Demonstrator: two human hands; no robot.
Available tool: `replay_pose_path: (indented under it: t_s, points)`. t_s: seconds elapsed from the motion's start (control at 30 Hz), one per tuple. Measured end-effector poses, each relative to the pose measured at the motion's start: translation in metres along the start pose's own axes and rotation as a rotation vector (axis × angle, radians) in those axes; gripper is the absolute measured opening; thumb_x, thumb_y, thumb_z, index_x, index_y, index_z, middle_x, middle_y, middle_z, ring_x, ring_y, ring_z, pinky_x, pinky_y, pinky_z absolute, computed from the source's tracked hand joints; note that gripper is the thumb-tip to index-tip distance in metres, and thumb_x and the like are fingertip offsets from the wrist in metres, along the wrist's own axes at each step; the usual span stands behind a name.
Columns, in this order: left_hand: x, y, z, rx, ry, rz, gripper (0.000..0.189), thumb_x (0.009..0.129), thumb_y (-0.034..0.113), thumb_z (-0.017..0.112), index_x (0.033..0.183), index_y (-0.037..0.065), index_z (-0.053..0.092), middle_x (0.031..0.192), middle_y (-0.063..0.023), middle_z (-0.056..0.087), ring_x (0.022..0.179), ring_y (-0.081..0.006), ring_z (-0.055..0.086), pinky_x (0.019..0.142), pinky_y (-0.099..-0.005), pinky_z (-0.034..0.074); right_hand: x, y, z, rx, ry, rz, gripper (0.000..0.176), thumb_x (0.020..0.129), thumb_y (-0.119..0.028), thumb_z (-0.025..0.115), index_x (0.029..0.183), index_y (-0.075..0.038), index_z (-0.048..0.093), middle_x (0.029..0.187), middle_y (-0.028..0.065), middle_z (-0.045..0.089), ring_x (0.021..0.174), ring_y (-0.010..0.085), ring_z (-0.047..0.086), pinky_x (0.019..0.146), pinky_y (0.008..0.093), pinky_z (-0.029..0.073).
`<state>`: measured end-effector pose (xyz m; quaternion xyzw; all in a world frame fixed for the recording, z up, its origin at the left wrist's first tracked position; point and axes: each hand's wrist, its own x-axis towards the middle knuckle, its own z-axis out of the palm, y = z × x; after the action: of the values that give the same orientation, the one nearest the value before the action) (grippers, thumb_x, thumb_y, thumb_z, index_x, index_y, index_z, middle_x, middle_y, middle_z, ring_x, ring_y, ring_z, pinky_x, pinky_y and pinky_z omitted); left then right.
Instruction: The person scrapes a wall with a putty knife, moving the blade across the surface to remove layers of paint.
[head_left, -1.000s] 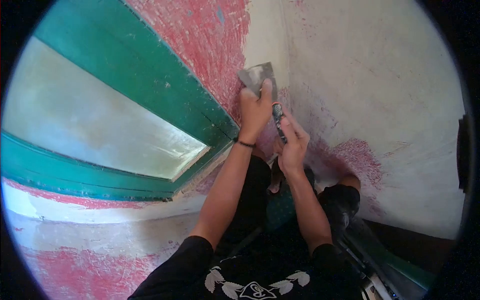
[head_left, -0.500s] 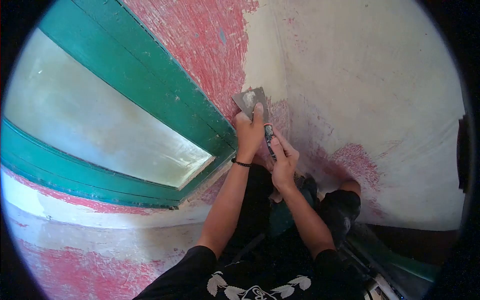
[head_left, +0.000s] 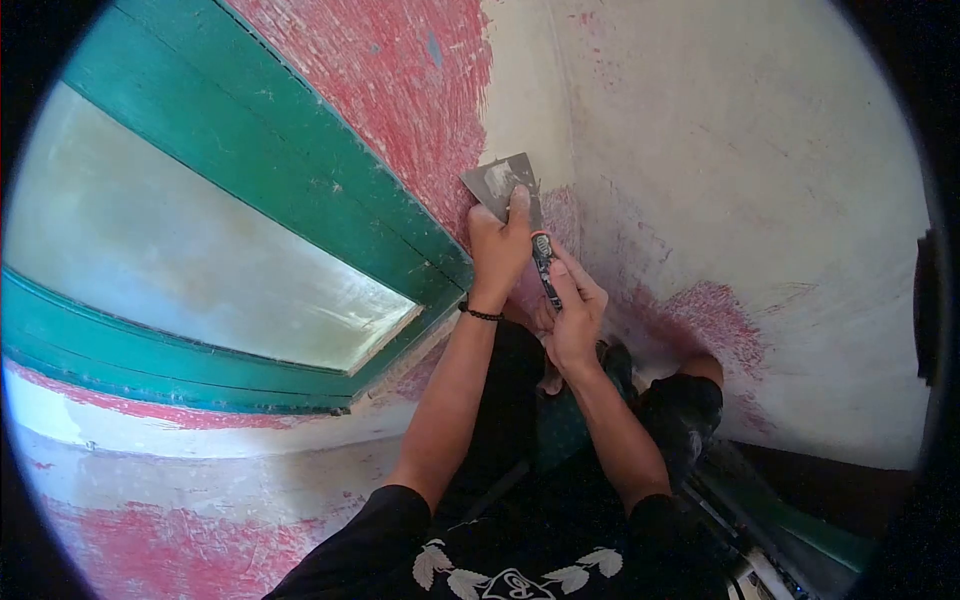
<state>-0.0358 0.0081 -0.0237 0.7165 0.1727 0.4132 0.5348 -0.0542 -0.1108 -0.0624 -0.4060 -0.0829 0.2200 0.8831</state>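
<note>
A wide putty knife (head_left: 493,180) is held by both hands, its flat metal blade angled up at the corner where the red paint meets bare cream plaster. A whitish smear of filler lies on the blade. My left hand (head_left: 497,245), with a dark beaded bracelet at the wrist, clasps the lower blade, thumb flat on its face and fingers hidden behind. Around the dark, label-marked handle (head_left: 545,270) closes my right hand (head_left: 575,315), its thumb on the near side.
A green wooden frame (head_left: 300,200) with a cloudy glass pane (head_left: 200,230) stands close on the left. Cream wall (head_left: 740,150) with a patch of red residue (head_left: 715,320) rises on the right. Low at the right lie dark and green objects (head_left: 800,525), partly in shadow.
Both hands and the putty knife have moved slightly up the wall, its blade edge now a little higher. The grip of each hand stays the same, and the view has shifted a little.
</note>
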Motion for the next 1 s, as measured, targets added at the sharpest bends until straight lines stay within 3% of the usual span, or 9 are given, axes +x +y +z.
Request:
replay_pose_path:
  t_s: [0.2,0.3,0.4,0.5,0.77,0.87,0.93,0.97,1.0]
  points:
    - [0.001,0.001,0.001,0.038,0.03,0.003,0.038,0.094,0.026,0.061,0.078,-0.008,0.063,0.064,-0.014,0.064,0.058,-0.0192,0.061,0.057,-0.0384,0.047,-0.004,-0.006,0.007,0.036,0.021,0.021,0.038,0.1,-0.02,0.056,0.132,-0.001,0.058,0.073,-0.0023,0.058,0.044,0.0037,0.033,0.041,0.0223,0.025]
    - [0.014,-0.008,0.002,0.173,-0.048,0.066,0.042,0.092,0.027,0.062,0.071,-0.009,0.061,0.059,-0.0218,0.06,0.055,-0.0316,0.064,0.055,-0.043,0.047,-0.003,-0.004,0.012,0.147,0.002,0.043,0.038,0.099,-0.023,0.059,0.13,-0.002,0.061,0.078,-0.0023,0.06,0.047,0.0036,0.037,0.041,0.0229,0.029]
    - [0.046,0.0,0.031,0.333,-0.082,0.242,0.043,0.091,0.026,0.061,0.067,-0.01,0.059,0.059,-0.0265,0.058,0.057,-0.0401,0.064,0.054,-0.0461,0.046,0.021,-0.011,0.018,0.141,0.116,0.003,0.041,0.101,-0.028,0.054,0.133,-0.004,0.058,0.064,-0.0037,0.047,0.042,0.0051,0.031,0.041,0.0231,0.025]
    - [0.055,0.006,0.052,0.423,-0.027,0.174,0.041,0.09,0.024,0.062,0.068,-0.009,0.06,0.061,-0.0269,0.06,0.061,-0.0428,0.064,0.055,-0.0471,0.046,0.039,-0.03,0.008,0.147,0.071,0.013,0.043,0.101,-0.031,0.053,0.134,-0.005,0.057,0.059,-0.0044,0.04,0.041,0.0058,0.029,0.041,0.0235,0.025]
    - [0.023,-0.018,0.041,0.15,0.036,0.12,0.04,0.094,0.028,0.061,0.076,-0.007,0.062,0.06,-0.0165,0.06,0.055,-0.0233,0.058,0.056,-0.041,0.045,0.045,0.008,-0.023,-0.133,0.069,-0.167,0.038,0.098,-0.023,0.059,0.13,-0.002,0.061,0.071,-0.0044,0.055,0.047,0.003,0.036,0.043,0.0215,0.027]
    - [0.009,-0.012,0.026,0.122,0.048,0.096,0.039,0.096,0.029,0.061,0.081,-0.007,0.063,0.062,-0.0113,0.06,0.058,-0.0165,0.055,0.057,-0.0381,0.045,0.037,0.016,-0.031,-0.251,0.027,-0.212,0.037,0.096,-0.017,0.062,0.127,0.004,0.062,0.1,0.0063,0.065,0.085,0.0109,0.052,0.077,0.0278,0.04]
    - [-0.002,-0.018,0.015,0.1,0.051,0.053,0.037,0.097,0.027,0.06,0.084,-0.007,0.063,0.065,-0.0068,0.06,0.061,-0.012,0.053,0.057,-0.0356,0.044,0.03,0.024,-0.032,-0.304,-0.011,-0.306,0.037,0.095,-0.014,0.062,0.126,0.006,0.062,0.105,0.0071,0.066,0.091,0.0112,0.056,0.081,0.0274,0.044]
    - [-0.008,-0.02,0.011,0.07,0.06,0.04,0.035,0.097,0.026,0.06,0.084,-0.006,0.063,0.066,-0.0053,0.06,0.062,-0.0111,0.052,0.057,-0.0345,0.044,0.03,0.035,-0.032,-0.323,-0.029,-0.402,0.036,0.095,-0.014,0.061,0.126,0.006,0.062,0.096,0.0027,0.065,0.079,0.0074,0.053,0.069,0.0237,0.041]
    - [-0.013,-0.021,0.007,0.04,0.071,0.027,0.033,0.097,0.025,0.06,0.085,-0.006,0.063,0.067,-0.0039,0.06,0.063,-0.0102,0.051,0.057,-0.0334,0.044,0.025,0.038,-0.031,-0.317,-0.04,-0.406,0.035,0.095,-0.013,0.061,0.125,0.006,0.062,0.098,0.0032,0.066,0.081,0.0077,0.055,0.072,0.023,0.044]
